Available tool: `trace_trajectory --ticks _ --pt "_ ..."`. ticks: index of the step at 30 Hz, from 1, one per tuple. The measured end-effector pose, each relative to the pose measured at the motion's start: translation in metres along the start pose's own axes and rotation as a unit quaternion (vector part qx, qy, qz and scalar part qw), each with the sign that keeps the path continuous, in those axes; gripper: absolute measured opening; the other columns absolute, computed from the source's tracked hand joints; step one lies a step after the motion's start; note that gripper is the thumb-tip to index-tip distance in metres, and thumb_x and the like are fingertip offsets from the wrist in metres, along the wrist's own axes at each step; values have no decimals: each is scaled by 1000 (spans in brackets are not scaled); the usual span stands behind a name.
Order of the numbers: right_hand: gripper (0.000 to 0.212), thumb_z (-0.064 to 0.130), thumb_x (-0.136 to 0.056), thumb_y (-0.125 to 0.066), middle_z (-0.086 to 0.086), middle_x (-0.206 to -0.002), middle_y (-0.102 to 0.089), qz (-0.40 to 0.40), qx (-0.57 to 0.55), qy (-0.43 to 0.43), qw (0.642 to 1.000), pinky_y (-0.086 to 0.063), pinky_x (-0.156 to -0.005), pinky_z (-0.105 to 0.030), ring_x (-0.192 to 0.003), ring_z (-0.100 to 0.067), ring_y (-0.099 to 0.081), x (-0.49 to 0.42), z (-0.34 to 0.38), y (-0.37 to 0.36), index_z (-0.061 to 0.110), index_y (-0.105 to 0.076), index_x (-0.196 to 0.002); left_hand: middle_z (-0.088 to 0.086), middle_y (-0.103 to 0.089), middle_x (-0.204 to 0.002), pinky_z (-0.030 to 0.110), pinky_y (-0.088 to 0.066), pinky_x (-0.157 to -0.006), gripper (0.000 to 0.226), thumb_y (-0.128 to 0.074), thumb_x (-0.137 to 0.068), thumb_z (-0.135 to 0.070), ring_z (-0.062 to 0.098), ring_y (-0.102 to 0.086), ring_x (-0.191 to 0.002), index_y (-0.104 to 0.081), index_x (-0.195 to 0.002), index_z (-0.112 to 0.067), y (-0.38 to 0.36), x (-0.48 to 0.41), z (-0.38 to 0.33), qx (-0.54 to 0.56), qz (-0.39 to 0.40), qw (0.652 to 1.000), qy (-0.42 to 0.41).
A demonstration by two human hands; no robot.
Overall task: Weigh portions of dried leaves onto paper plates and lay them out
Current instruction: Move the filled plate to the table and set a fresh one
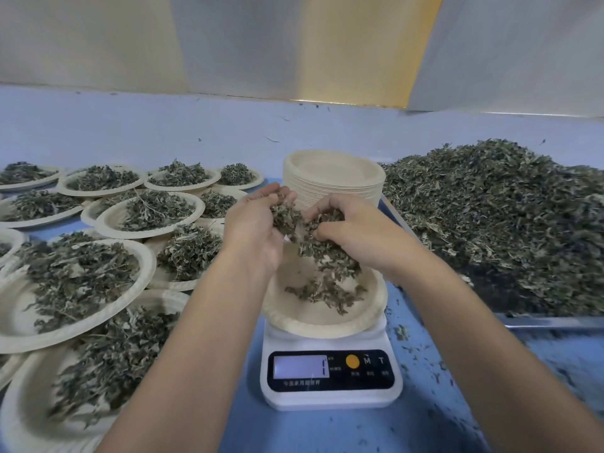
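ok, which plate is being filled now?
The plate on the scale, under the left hand and right hand, holding only a scatter of leaves. The plates at left are heaped, on the table.

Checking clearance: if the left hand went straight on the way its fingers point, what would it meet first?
Probably the stack of empty plates, just past the left hand; depth is unclear.

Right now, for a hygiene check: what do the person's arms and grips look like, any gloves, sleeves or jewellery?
The left grip and right grip are bare hands: no gloves, no rings visible. The left forearm and right forearm are uncovered down to the frame's edge; no sleeve, watch or bracelet shows.
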State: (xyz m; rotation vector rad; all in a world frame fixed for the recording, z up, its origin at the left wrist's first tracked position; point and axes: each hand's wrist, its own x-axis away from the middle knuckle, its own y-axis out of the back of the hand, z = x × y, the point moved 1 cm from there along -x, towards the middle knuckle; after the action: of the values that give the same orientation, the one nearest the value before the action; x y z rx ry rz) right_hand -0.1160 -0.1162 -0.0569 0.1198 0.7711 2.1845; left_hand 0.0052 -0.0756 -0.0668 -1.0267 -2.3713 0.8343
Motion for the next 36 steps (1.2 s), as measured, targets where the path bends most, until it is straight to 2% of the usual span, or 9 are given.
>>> trace_trajectory --ticks 6,8,11,14,18,23,26,29,36 --pt "20 8 -92 -53 -13 -108 -67 -2 62 -1 998 -50 -85 -43 -97 -35 -62 0 -4 -1 19 -67 -99 12 -59 -79 24 -55 -68 23 -36 -97 5 17 -62 -67 -54 -84 -2 1 -3 -8 51 2 999 -3" --pt "20 9 -92 -55 -5 -101 -69 -4 55 13 998 -53 -80 -35 -88 -29 -65 0 -5 -4 24 -68 -92 12 -59 -79 25 -55 -70 22 -37 -98 5 17 -62 -67 -54 -85 -2 0 -2 -9 57 6 998 0" --pt "20 13 -92 -60 -8 -82 -68 -24 32 23 999 -48 -55 -21 -63 -24 -60 1 -5 -7 31 -68 -86 12 -59 -80 24 -56 -61 22 -36 -98 4 18 -61 -67 -53 -85 -2 -1 0 -10 61 12 998 4" --pt "16 20 -92 -60 -9 -92 -73 -47 8 19 999 -50 -69 -28 -86 -32 -66 0 -6 -8 32 -70 -89 13 -59 -82 24 -56 -60 22 -36 -98 4 19 -62 -69 -53 -85 -1 -1 1 -11 64 11 998 7" --pt "16 29 -93 -59 -5 -94 -73 -49 -15 10 999 -48 -66 -12 -79 -20 -66 0 -6 -5 34 -72 -84 13 -59 -81 24 -56 -51 23 -35 -99 3 19 -62 -69 -54 -86 -2 -1 2 -12 66 9 998 16" --pt "18 21 -93 -57 -2 -92 -75 -59 -80 4 995 -52 -90 -36 -95 -21 -68 0 -3 -3 22 -74 -88 14 -59 -81 21 -54 -47 22 -36 -98 4 20 -62 -69 -53 -86 -1 0 2 -15 80 12 997 11" --pt "18 18 -93 -57 -10 -97 -73 -64 -95 4 993 -56 -71 -22 -95 -20 -68 1 -2 -3 19 -74 -88 14 -59 -80 22 -55 -51 21 -36 -98 4 20 -63 -69 -54 -86 -1 0 3 -16 88 16 996 9" --pt "20 19 -93 -56 -7 -96 -74 -78 -62 4 995 -51 -83 -25 -98 -25 -64 1 -2 -1 22 -75 -87 13 -59 -79 24 -55 -54 21 -37 -98 3 20 -62 -70 -54 -87 -1 -1 3 -15 83 23 996 16" --pt "20 13 -92 -56 -5 -82 -74 -80 -67 9 994 -49 -71 -16 -74 -10 -67 3 -1 1 9 -75 -91 13 -58 -77 25 -55 -64 21 -36 -98 5 20 -61 -68 -53 -86 -1 -1 3 -14 82 24 996 22"
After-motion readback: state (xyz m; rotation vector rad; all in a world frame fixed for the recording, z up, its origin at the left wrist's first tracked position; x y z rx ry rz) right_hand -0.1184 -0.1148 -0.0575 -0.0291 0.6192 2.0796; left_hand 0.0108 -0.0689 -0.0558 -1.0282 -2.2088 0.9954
